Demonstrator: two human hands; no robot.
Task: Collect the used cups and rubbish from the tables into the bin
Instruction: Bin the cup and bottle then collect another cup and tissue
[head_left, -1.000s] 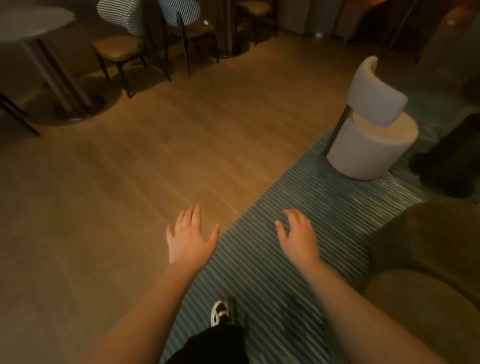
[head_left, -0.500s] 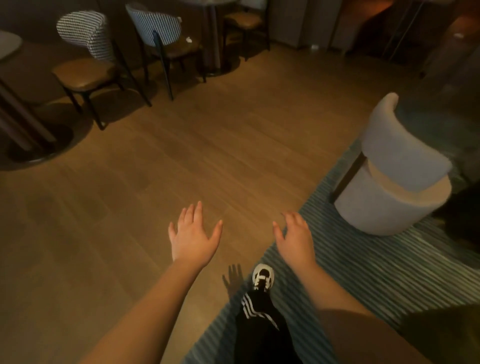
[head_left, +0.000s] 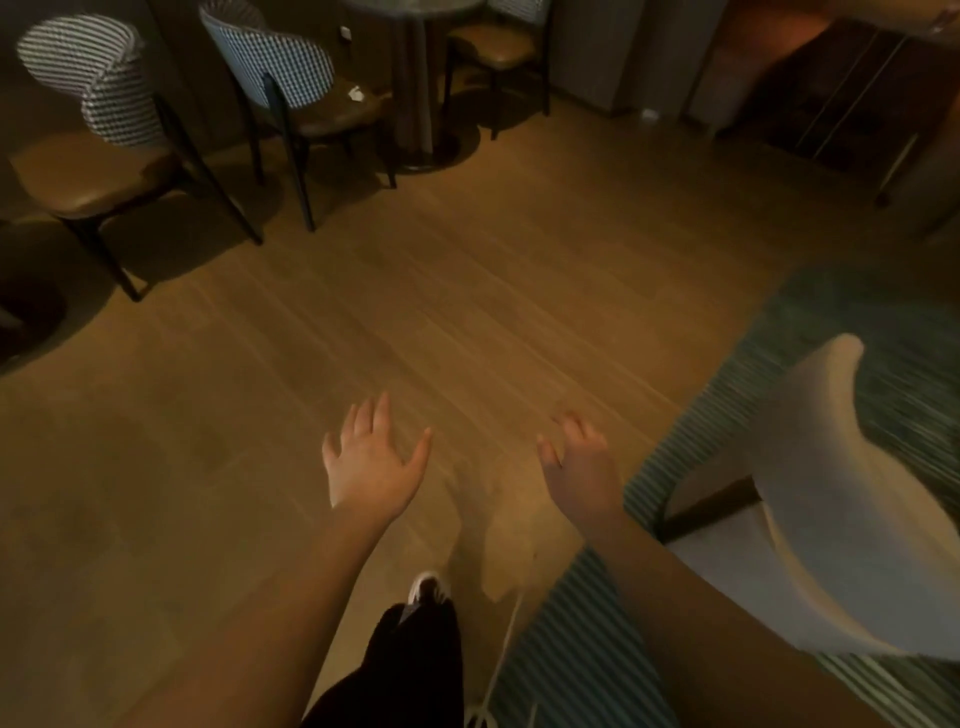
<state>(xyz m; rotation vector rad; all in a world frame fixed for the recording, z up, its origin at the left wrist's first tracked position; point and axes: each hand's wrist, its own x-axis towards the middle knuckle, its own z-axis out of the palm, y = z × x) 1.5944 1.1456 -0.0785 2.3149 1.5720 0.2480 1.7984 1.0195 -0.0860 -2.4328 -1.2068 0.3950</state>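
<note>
My left hand (head_left: 371, 462) hovers over the wooden floor, palm down, fingers spread, holding nothing. My right hand (head_left: 582, 465) is level with it to the right, also empty with fingers apart. A small white crumpled scrap (head_left: 356, 93) lies on the brown seat of the checked chair (head_left: 291, 78) at the top. A round table (head_left: 415, 10) stands behind that chair; only its edge and pedestal show. No cup or bin is in view.
A second checked chair (head_left: 88, 98) stands at top left, a third chair (head_left: 496, 49) behind the table. A pale round armchair (head_left: 841, 509) sits close on my right on a striped blue rug (head_left: 582, 665). My foot (head_left: 426, 587) is below the hands.
I have walked forward off the rug onto the wood floor. The chairs and table have come nearer, and the pale armchair has slid to my lower right. Both hands stay empty.
</note>
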